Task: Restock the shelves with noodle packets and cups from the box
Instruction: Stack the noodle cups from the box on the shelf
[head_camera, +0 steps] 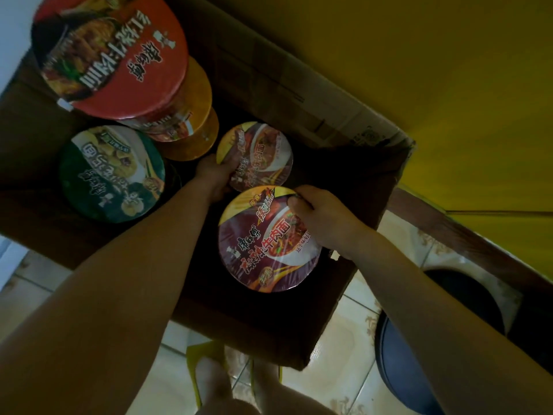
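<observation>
Both my arms reach down into an open cardboard box (353, 187) on the floor. My left hand (214, 179) grips the near edge of a maroon noodle cup (260, 154) deeper in the box. My right hand (321, 215) holds the far right rim of a second maroon noodle cup (263, 244), which sits higher and nearer to me. A green-lidded cup (110, 175) stands at the box's left. A red-lidded cup (110, 55) tops a stack over orange-lidded cups (194, 115) at the back left.
The box stands on pale patterned floor tiles (344, 339). A yellow wall (419, 70) runs behind it with a dark wooden base (466, 235). A dark round stool or bin (419, 354) sits at the right. My feet in yellow slippers (209, 378) are below the box.
</observation>
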